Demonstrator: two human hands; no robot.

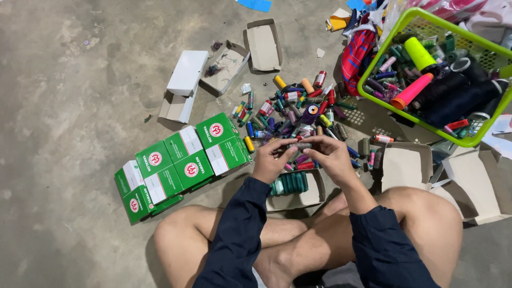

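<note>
Both hands' fingers (288, 148) pinch a small thread spool (302, 145) (greyish) between them, above the cardboard box (309, 198).

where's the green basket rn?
Head view, upper right: the lime-green basket sits tilted on the concrete floor, full of thread cones, just right of the loose spool pile and above the open cardboard boxes.

Left hand (271, 160) and right hand (332, 154) meet fingertip to fingertip, pinching closed; forearms converge over crossed legs.

Bare grey concrete floor (69, 106), mottled and stained; light seemingly even, soft.
</note>
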